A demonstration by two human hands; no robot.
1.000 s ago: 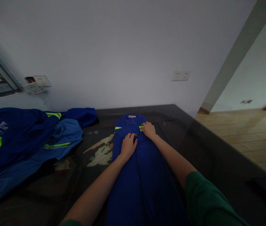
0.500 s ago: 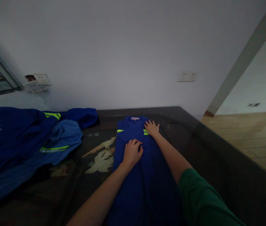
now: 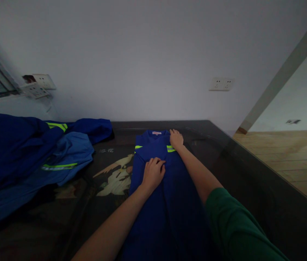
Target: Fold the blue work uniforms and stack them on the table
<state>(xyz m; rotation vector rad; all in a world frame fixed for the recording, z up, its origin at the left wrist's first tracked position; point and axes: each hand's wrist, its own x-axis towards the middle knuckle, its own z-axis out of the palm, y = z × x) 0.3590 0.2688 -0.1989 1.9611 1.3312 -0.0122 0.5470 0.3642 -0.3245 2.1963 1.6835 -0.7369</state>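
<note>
A dark blue garment (image 3: 156,145) with yellow-green reflective strips lies folded lengthwise on the dark table (image 3: 224,163), its collar and white label toward the wall. On the middle of its front rests my left hand (image 3: 153,174), fingers bent but somewhat apart, thumb near the fingertips, with no cloth visibly held. My right hand (image 3: 176,138) touches the garment's far right corner beside the collar, above a reflective strip; its fingers lie over the edge, and whether they pinch the cloth is hidden.
At the left, a heap of darker blue clothing (image 3: 20,145) and a lighter blue garment (image 3: 74,154) covers part of the table. Behind stands a wall with sockets (image 3: 222,84). The table's right edge borders a wooden floor (image 3: 286,152).
My right hand has moved slightly up to the garment's shoulder corner, and its spread fingers have drawn together. My left hand stays at about the same place on the cloth. The view has shifted slightly.
</note>
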